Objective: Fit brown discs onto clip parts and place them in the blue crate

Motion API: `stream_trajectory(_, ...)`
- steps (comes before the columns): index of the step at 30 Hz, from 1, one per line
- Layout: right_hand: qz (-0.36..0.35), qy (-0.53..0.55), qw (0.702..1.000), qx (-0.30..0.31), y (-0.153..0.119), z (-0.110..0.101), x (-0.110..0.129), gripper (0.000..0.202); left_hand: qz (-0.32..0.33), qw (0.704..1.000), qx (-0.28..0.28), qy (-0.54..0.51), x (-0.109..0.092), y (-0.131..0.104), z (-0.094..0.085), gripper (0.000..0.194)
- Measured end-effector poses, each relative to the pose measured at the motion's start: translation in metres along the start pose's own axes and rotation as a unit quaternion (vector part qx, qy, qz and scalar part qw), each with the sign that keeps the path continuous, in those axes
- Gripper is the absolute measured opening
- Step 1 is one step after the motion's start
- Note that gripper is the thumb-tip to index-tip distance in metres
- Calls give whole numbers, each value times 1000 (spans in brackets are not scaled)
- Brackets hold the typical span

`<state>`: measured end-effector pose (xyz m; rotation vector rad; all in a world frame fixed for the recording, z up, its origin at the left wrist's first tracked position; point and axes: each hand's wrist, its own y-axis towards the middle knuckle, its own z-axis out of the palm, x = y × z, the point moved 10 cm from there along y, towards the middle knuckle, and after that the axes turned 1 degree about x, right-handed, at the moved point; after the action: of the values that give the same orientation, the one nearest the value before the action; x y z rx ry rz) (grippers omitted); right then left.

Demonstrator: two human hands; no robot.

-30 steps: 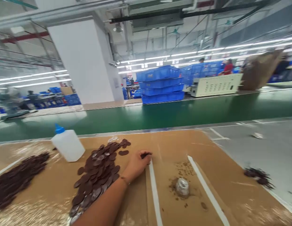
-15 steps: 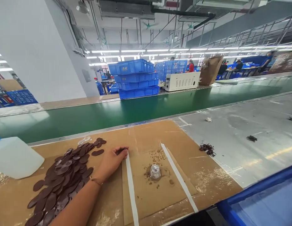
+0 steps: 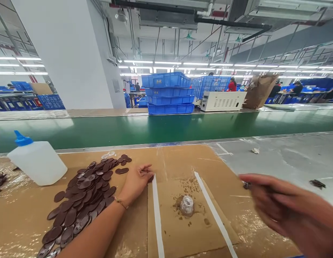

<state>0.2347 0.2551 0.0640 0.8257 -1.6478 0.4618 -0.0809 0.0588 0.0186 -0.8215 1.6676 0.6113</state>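
My left hand (image 3: pixel 138 180) rests at the top end of the left white tape strip (image 3: pixel 157 218), its fingers closed on a dark brown oval piece (image 3: pixel 151 178) that shows under the fingertips. Left of it lies a heap of similar brown ovals (image 3: pixel 80 193). My right hand (image 3: pixel 279 200) is over the right part of the cardboard, blurred, fingers drawn together; whatever it holds cannot be made out. Between the tape strips a small clear cup (image 3: pixel 187 205) stands on the cardboard (image 3: pixel 174 233), with wet spots around it.
A white bottle with a blue nozzle (image 3: pixel 38 163) stands at the left. Beyond the cardboard runs a green belt (image 3: pixel 115 132), with stacked blue crates (image 3: pixel 170 94) and a beige machine (image 3: pixel 222 101) behind it. Small dark bits (image 3: pixel 317 184) lie on the grey surface at right. People sit far back.
My right hand has come into view from the right. The view has swung left and levelled, showing the whole bottle. My left hand stays by the tape's top end.
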Motion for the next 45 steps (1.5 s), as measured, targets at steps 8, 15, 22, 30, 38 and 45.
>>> stream_trajectory(8, -2, -15, 943, 333, 55, 125, 33, 27, -23, 998, 32, -43, 0, -1, 8, 36)
stream_trajectory(15, -34, 21, 953, 299, 80, 143, 40, 29, -15, 996, 63, -65, -2, -6, 14, 45)
stream_trajectory(22, 14, 56, 961, 270, 73, 131, 14, 29, -22, 995, 97, -17, 1, -8, 28, 46)
stream_trajectory(30, -18, -47, 960, 276, 67, 141, 15, 21, -22, 996, 82, -2, 4, -7, 26, 50)
stream_trajectory(38, -39, -87, 958, 271, 67, 146, 19, 16, -13, 992, 125, 24, 10, -6, 29, 67)
stream_trajectory(45, -52, -109, 952, 281, 66, 148, 15, 15, -9, 991, 125, 43, 8, -6, 29, 67)
